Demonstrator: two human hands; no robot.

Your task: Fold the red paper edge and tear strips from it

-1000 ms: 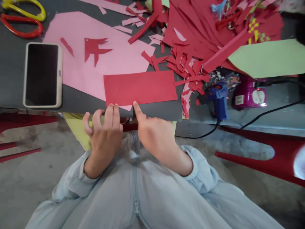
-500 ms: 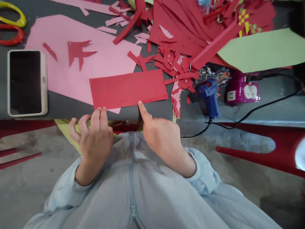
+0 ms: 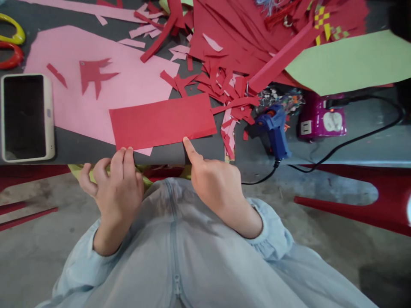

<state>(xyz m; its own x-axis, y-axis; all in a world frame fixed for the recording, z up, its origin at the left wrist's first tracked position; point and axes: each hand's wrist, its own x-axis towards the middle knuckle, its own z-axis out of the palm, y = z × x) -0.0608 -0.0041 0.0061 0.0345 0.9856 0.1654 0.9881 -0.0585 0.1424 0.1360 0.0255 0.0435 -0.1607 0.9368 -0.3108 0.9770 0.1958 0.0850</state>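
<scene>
A red paper strip [image 3: 163,122] lies near the table's front edge, partly over a large pink sheet [image 3: 135,81]. My left hand [image 3: 120,188] has two fingertips at the strip's lower left edge, its other visible fingers bent and apart; the thumb is mostly hidden. With its index finger stretched out, my right hand [image 3: 215,182] touches the lower edge right of the strip's middle. Its other fingers curl under, out of sight. A red paper fish shape [image 3: 90,77] and a small red scrap [image 3: 57,75] rest on the pink sheet.
A phone [image 3: 24,117] and scissors handles [image 3: 14,53] are at the left. Red and pink scraps [image 3: 221,81] lie in the middle. Rightward are a blue glue gun [image 3: 276,130], a purple socket box [image 3: 321,119], a black cord [image 3: 356,137] and green paper [image 3: 349,64].
The whole view has shifted slightly, so the table things appear further left. Along the red strip's lower edge, my right index finger has slid a little rightward. My left hand keeps its place.
</scene>
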